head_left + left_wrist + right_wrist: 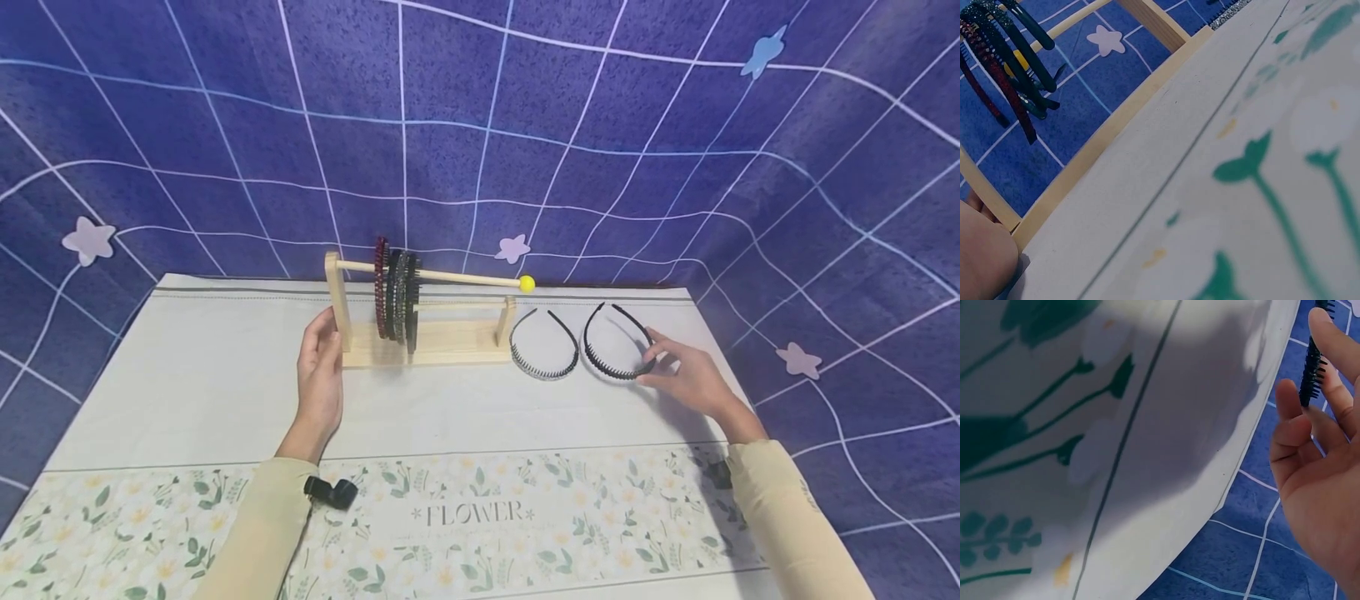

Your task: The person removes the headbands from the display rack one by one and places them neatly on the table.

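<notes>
Pinching a curved, toothed black headband (609, 369): right fingers (666, 343)

Left hand (986, 255) holding wooden rack (1104, 139); headbands (1019, 112) hanging; floral cloth (1154, 169) alongside.

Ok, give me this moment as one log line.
Left hand: holds wooden stand | Right hand: pinches black headband | Upper rod: hung headbands | Tablecloth: silver-black headband beside stand

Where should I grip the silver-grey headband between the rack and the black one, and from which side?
Probably pinch the toothed front curve of the silver-grey headband, coming from the near side: bare cloth lies before it, while the rack and black headband crowd its flanks.
</notes>
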`<state>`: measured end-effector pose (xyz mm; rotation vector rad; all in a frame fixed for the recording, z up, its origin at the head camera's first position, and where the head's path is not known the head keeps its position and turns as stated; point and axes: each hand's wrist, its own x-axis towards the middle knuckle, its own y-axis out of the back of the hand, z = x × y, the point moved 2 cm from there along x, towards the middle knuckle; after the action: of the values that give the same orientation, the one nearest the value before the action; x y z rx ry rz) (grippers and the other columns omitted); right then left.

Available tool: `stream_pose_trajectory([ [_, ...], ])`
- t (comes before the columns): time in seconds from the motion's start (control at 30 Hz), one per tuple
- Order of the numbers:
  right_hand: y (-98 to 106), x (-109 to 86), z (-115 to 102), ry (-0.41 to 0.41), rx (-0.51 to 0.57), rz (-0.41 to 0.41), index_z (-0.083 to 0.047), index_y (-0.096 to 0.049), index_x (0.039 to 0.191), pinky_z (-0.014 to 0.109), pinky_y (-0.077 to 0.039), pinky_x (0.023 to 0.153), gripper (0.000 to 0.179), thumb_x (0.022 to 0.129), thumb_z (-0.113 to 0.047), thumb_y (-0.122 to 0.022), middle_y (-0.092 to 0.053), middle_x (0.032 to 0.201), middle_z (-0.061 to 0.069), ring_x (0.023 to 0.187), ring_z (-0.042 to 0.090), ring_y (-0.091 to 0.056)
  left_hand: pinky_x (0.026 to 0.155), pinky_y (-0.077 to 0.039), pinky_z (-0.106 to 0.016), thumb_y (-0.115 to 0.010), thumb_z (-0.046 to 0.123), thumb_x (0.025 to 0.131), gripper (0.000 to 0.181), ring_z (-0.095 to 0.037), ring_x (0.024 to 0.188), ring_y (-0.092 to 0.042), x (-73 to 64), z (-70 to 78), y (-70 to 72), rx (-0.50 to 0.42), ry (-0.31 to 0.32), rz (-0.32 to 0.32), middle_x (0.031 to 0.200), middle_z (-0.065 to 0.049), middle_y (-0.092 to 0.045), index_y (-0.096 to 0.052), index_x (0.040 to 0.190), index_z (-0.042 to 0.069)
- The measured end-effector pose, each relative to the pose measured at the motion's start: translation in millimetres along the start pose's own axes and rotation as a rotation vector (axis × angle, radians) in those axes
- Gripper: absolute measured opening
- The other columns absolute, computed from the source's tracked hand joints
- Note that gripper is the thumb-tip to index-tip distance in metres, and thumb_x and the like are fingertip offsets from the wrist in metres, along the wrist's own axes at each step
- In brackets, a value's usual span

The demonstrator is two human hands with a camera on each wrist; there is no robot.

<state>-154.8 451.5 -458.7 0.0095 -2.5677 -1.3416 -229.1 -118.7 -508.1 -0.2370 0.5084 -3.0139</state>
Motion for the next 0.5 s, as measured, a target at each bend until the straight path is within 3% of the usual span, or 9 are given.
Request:
stream_pose_trajectory([
  [0.13,-4.4,1.5,4.9,-0.031,-0.011,-0.041,-0.008,-0.076,0.103,0.019,-0.054,0.071,0.03,0.082,-0.007,-0.098,-0.058,0.159,0.024,0.075,0.008,-0.065,0.141,-0.017,-0.034,-0.04,0.013,0.121,0.043,-0.015,0.164,-0.029,-1.0,-0.1,0.7,-0.007,0.005,0.002,0.171,0.001,-0.04,-0.048,0.163,0.02],
  [0.27,-7.6,2.5,7.2,-0.062,-0.04,-0.089,-0.011,-0.075,0.104,0.032,-0.056,0.08,0.03,0.084,-0.012,-0.098,-0.055,0.162,0.023,0.077,0.015,-0.063,0.141,-0.018,-0.034,-0.041,0.014,0.12,0.043,-0.016,0.164,-0.029,-1.4,-0.3,1.0,-0.015,0.005,0.004,0.17,0.001,-0.041,-0.048,0.162,0.02],
  [0.33,-8.6,2.6,7.1,-0.075,-0.044,-0.11,-0.012,-0.075,0.104,0.044,-0.058,0.093,0.03,0.085,-0.013,-0.097,-0.054,0.163,0.023,0.086,0.025,-0.066,0.141,-0.017,-0.034,-0.041,0.014,0.121,0.043,-0.016,0.164,-0.029,-1.4,-0.1,0.8,-0.015,0.003,0.003,0.17,0.001,-0.041,-0.048,0.162,0.021],
  [0.4,-9.5,2.3,6.7,-0.084,-0.03,-0.124,-0.012,-0.074,0.104,0.06,-0.053,0.11,0.029,0.086,-0.012,-0.096,-0.052,0.164,0.024,0.109,0.04,-0.07,0.141,-0.017,-0.035,-0.041,0.014,0.121,0.043,-0.015,0.164,-0.029,-1.0,0.0,0.8,-0.012,0.002,0.003,0.171,0.001,-0.041,-0.048,0.162,0.02],
  [0.5,-11.6,2.0,6.6,-0.096,-0.008,-0.143,-0.011,-0.073,0.104,0.075,-0.036,0.125,0.028,0.087,-0.012,-0.095,-0.05,0.165,0.026,0.145,0.058,-0.053,0.142,-0.016,-0.035,-0.041,0.015,0.121,0.043,-0.015,0.165,-0.028,-1.3,0.5,0.4,-0.008,0.003,0.0,0.172,0.0,-0.039,-0.047,0.163,0.02],
])
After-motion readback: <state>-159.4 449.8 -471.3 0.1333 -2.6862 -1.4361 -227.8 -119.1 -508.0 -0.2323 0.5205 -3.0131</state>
